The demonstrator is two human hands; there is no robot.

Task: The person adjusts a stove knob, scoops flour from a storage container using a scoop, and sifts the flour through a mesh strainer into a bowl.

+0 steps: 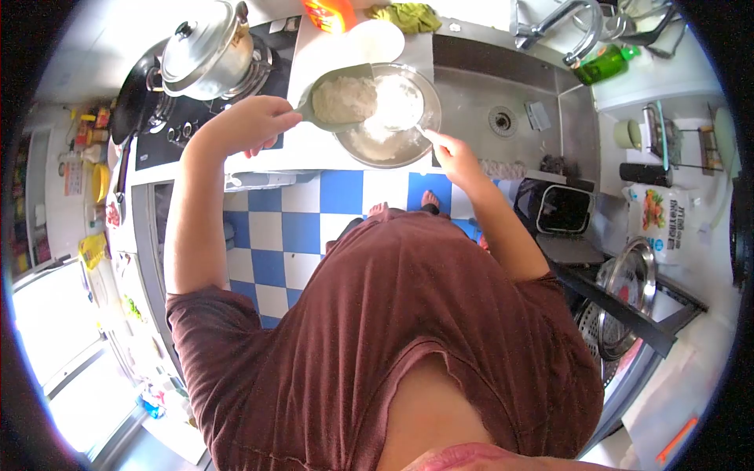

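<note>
My left hand (265,125) is closed on the handle end of a grey-green scoop (360,71). A heap of white flour-like powder (343,100) fills it, held over the left side of a metal bowl (385,162). At the bowl's right rim, my right hand (457,159) grips the thin handle of a round sieve-like utensil (398,100). Glare washes out that utensil's inside, so its mesh cannot be made out. More white powder lies in the bowl below the scoop and the utensil.
A lidded pot (206,55) and a black frying pan (129,110) stand on the stove at left. Behind the bowl are a white plate (377,43), an orange bottle (328,14) and a green cloth (404,16). The sink (471,110) lies to the right.
</note>
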